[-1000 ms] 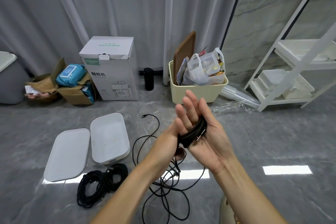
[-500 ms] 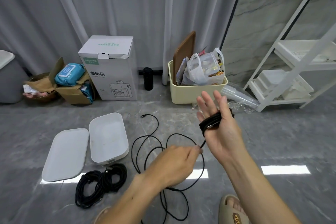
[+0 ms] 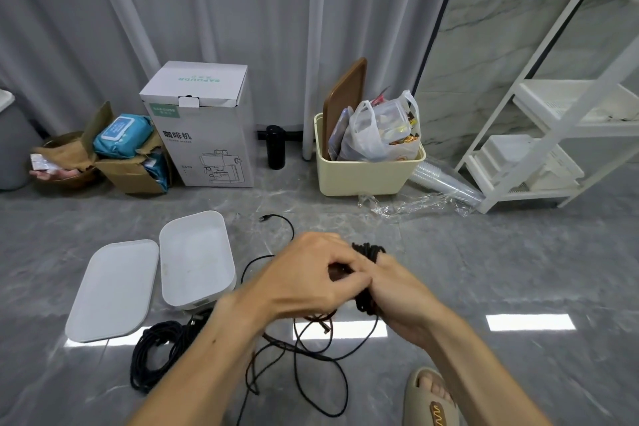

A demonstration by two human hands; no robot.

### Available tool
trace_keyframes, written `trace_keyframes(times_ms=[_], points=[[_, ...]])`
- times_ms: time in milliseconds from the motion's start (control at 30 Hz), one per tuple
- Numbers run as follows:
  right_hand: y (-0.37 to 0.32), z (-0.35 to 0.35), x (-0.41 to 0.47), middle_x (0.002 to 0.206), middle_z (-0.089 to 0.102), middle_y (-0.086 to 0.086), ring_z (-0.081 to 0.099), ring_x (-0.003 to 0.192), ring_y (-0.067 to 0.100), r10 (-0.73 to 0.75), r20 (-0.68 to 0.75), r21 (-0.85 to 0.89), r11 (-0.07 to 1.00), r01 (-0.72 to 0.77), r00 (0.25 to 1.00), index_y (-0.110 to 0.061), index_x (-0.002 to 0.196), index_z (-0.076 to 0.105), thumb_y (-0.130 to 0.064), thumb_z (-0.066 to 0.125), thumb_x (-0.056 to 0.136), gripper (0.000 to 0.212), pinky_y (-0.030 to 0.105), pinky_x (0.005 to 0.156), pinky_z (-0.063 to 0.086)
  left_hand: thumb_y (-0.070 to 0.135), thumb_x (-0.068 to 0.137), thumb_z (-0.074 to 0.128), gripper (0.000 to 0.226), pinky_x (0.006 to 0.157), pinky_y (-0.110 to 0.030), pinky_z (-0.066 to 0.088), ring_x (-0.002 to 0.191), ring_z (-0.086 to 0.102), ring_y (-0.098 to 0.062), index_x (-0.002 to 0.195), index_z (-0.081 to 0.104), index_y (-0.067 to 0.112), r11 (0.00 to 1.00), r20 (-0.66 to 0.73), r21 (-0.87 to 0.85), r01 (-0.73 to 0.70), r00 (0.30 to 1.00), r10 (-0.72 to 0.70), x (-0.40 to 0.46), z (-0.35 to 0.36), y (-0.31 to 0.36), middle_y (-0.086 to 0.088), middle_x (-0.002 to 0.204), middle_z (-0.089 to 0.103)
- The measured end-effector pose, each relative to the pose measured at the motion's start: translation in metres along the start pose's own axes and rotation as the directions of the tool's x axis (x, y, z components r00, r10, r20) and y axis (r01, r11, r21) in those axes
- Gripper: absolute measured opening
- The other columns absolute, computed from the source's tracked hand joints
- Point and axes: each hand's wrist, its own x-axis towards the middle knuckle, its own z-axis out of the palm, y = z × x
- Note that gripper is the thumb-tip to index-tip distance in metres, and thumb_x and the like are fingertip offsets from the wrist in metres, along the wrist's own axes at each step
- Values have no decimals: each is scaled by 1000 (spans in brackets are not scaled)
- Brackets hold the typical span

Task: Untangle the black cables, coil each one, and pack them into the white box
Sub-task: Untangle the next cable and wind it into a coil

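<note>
1. Since half a second ago, my left hand has risen from the loose cable on the floor and come across to meet my right hand; a second ago the two were likewise together, so this reads as another wrap laid on.
2. At far left on the grey floor lies the white lid, flat, and just beside it, to the right, the white box, open and with nothing in it that I can see.
3. In front of the lid and box, a finished black coil rests on the floor, not yet packed.
4. At centre, my left hand is curled, fingertips pinching the cable against the bundle.
5. Touching it on the right, my right hand carries the coil in progress, wound around the hand; its strands show above the fingers and again below the palm. Whether those fingers are curled or straight, I cannot tell.
6. Beneath both hands the loose cable trails in slack loops, its far plug lying beyond them toward the curtain.
7. My judgement: the remaining slack lies below and to the left, nearer my left hand, so that hand should fetch the next length.
</note>
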Motion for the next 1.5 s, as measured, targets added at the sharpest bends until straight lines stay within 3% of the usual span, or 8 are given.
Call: trace_keyframes(times_ms=[100, 233, 400, 667, 1000, 1233, 1367, 1500], points=[[-6, 3, -7, 91, 75, 16, 71, 68, 26, 112, 168, -17, 994, -111, 979, -22, 102, 76, -52, 47, 96, 42, 26, 75, 54, 37, 79, 78, 13, 67, -11, 41, 71, 62, -3, 72, 75, 27, 983, 17, -127, 132, 991, -131, -3, -17, -2, 18, 67, 66], [-6, 5, -7, 56, 61, 20, 53, 38, 18, 204, 247, 49, 974, -222, 947, -21, 117, 69, -54, 41, 99, 47, 49, 96, 54, 33, 75, 85, 20, 61, -22, 41, 60, 50, -13, 69, 70, 21, 935, 81, -251, 250, 968, -238, -5, -29, 1, -12, 68, 64], [-11, 10, -10, 39, 41, 9, 19, 30, 14, 218, 361, 31, 969, -246, 907, -3, 118, 69, -70, 34, 94, 79, 41, 69, 60, 16, 79, 83, 36, 64, -28, 40, 67, 44, -18, 80, 46, 18, 849, 203, -415, 327, 943, -264, -6, -38, -2, -6, 69, 50], [-9, 8, -5, 29, 26, 0, 19, 25, 9, 210, 540, 82, 951, -300, 815, 1, 103, 74, -86, 12, 79, 110, 24, 44, 49, 14, 82, 73, 25, 69, -17, 46, 71, 54, -12, 87, 48, 12, 745, 185, -586, 318, 948, -260, -3, -34, -8, 1, 68, 55], [-8, 1, -9, 32, 29, -6, 21, 28, 6, 24, 627, 170, 971, -167, 778, -4, 113, 72, -50, 66, 87, 53, 20, 42, 44, 34, 78, 68, 12, 66, -22, 45, 69, 57, -11, 68, 71, 28, 675, 157, -658, 333, 938, -310, 0, -12, -7, 5, 70, 66], [-20, 2, -10, 40, 49, 0, 48, 35, 12, -211, 205, 536, 841, 71, 956, -10, 103, 79, -31, 51, 88, 37, 23, 47, 49, 36, 100, 51, 34, 44, -19, 21, 46, 25, -8, 87, 66, 9, 688, 276, -510, 515, 856, -437, -8, -4, -14, -1, 56, 40], [-24, 2, -7, 80, 74, 6, 71, 64, 19, -212, 60, 697, 708, 111, 975, -12, 120, 70, -25, 51, 90, 38, 30, 71, 61, 24, 102, 52, 25, 50, -21, 43, 46, 40, -7, 81, 65, 26, 720, 346, -405, 564, 823, -450, -9, 6, -12, 14, 52, 53], [-19, 1, 4, 112, 73, 12, 72, 102, 26, -213, -148, 587, 767, 259, 966, -15, 139, 49, -24, 42, 104, 37, 37, 95, 54, 17, 102, 51, 24, 56, -25, 56, 48, 39, -8, 121, 65, 21, 654, 461, -430, 623, 774, -434, -8, 15, -12, 1, 79, 49]])
